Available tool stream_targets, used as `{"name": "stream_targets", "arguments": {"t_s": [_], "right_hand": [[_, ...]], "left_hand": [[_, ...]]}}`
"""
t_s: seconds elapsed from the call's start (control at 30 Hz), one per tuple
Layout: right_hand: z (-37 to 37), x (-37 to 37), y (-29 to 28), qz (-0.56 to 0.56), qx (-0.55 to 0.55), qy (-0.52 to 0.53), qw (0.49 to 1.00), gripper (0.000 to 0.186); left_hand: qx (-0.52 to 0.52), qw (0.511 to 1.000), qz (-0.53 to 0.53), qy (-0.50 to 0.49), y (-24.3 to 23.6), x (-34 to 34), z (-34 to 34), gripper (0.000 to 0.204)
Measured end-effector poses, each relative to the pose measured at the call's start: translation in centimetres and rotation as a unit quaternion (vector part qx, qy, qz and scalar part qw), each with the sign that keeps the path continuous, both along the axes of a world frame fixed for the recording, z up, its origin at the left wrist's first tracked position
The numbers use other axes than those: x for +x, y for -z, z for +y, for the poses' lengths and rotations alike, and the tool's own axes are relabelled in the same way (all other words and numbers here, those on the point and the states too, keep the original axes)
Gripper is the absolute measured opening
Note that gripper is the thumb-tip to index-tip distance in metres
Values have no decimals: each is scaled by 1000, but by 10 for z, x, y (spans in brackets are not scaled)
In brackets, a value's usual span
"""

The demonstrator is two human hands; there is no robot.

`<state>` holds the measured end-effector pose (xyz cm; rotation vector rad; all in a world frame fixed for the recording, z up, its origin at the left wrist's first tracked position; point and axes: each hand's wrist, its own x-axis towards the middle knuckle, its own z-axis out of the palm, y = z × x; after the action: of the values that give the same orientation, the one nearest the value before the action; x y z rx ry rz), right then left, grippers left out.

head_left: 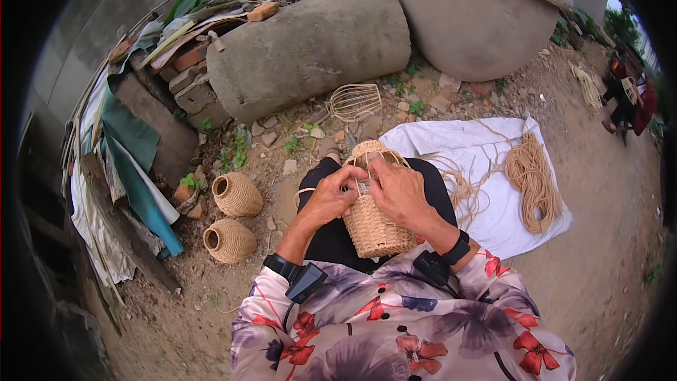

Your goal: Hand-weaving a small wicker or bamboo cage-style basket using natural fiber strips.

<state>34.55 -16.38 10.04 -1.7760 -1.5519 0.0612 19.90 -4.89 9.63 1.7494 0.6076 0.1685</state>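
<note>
A half-woven basket [379, 229] of tan cord rests tilted across my lap. Its lower body and far rim are woven, with bare ribs showing in the gap between. My left hand [330, 196] is closed at the left side of this gap, its fingers curled in around the ribs. On the other side my right hand [400, 189] is bent over the basket, thumb and fingers closed at the ribs. Both sets of fingertips nearly meet, and they partly hide the strand being worked. A loose end of cord [302, 193] loops out left of my left hand.
Two finished woven vessels [238, 195] lie at left on the dirt. A coil of cord [532, 183] and loose strands sit on a white sheet [486, 229] at right. Beyond are a bare rib frame [356, 102], a concrete cylinder [310, 53] and stacked bricks. Another person [630, 95] sits far right.
</note>
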Motion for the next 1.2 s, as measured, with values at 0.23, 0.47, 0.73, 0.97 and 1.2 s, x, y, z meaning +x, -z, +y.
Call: {"name": "stream_targets", "arguments": {"t_s": [0.23,0.47,0.73,0.97,1.2], "right_hand": [[14,19,14,75,-27,67,995,13],[-2,41,60,353,38,-22,935,7],[-28,42,58,337,-26,-71,939,13],[-30,36,60,225,8,-68,972,26],[-31,36,58,290,-12,-45,956,24]], "left_hand": [[220,972,-78,-21,-4,26,-8,37],[398,916,-48,30,-13,38,-33,28],[356,932,-60,28,-8,27,-42,23],[290,945,-141,-48,1,15,-37,27],[-114,955,-42,-270,35,-46,-42,16]]}}
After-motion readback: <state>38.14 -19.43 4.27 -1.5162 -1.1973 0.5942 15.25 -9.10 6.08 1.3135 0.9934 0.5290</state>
